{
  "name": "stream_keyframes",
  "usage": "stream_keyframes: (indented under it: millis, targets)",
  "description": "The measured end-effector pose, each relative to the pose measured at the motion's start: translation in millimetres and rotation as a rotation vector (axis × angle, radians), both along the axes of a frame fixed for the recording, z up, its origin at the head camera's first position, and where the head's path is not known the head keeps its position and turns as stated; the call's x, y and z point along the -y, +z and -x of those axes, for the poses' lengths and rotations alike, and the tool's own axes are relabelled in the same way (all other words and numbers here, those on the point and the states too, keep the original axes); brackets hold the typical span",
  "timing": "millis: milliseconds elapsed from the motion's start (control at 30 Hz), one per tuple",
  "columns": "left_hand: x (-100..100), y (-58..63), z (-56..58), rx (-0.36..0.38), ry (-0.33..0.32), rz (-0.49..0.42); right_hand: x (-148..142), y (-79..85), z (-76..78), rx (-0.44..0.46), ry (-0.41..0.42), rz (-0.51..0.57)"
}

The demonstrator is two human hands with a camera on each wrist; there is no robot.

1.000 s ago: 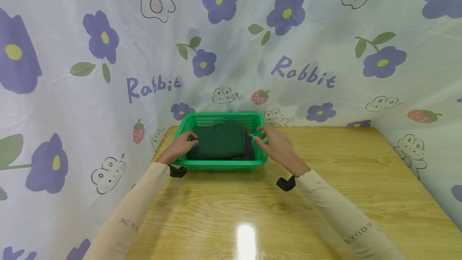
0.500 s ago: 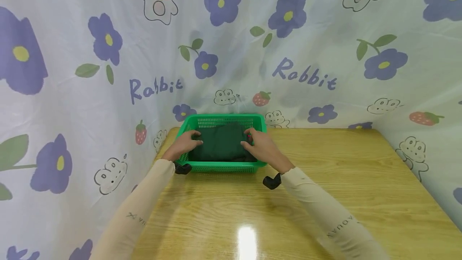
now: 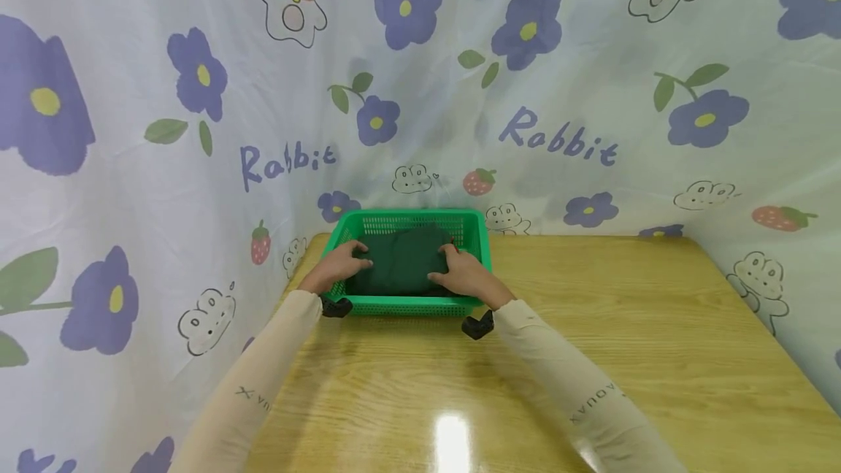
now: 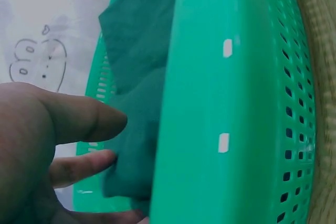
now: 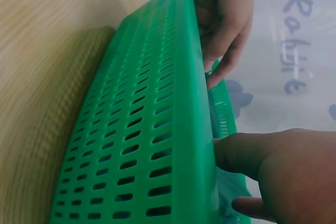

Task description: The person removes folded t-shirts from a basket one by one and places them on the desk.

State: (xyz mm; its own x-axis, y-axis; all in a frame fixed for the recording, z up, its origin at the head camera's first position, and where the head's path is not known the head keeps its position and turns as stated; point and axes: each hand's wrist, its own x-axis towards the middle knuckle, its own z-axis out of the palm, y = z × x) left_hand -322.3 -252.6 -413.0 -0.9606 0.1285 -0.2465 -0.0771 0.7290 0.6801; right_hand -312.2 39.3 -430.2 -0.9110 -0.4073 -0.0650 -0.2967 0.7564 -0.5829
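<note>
A folded dark green cloth point(image 3: 401, 261) lies inside a green plastic basket point(image 3: 407, 301) in the head view. At the cloth's left end is my left hand point(image 3: 336, 265), thumb and fingers spread apart with the fingertips right at its edge. My right hand point(image 3: 469, 274) reaches over the right rim, thumb and index finger apart at the cloth's right end. The left wrist view shows the cloth point(image 4: 136, 114) close to the left fingertips. Across the basket point(image 5: 142, 124) in the right wrist view, the right thumb dips behind the rim. A small red bit shows beside the right index finger.
The basket stands on a wooden table point(image 3: 591, 327) near its back left corner. A white curtain point(image 3: 447, 79) printed with flowers and rabbits hangs behind and to the left. Each wrist wears a black camera mount point(image 3: 478, 325).
My right hand has moved left and inward from the basket's right rim to the cloth's right end. The left hand has shifted slightly right. The dark and red fabric at the right is now mostly covered.
</note>
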Motion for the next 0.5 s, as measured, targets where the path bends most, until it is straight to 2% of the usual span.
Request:
stream_keyframes:
  millis: [167,300,500]
  targets:
    - [-2,-1.8,1.4,0.010,-0.016,-0.002,3,-4.7,4.6,0.049,-0.012,0.078]
    - [-2,-5.7,3.2,-0.005,-0.010,-0.017,4,-11.1,9.1,0.091,-0.040,0.194]
    - [-6,-5.5,0.8,-0.018,0.005,-0.030,4,-19.6,14.4,0.062,-0.122,0.314]
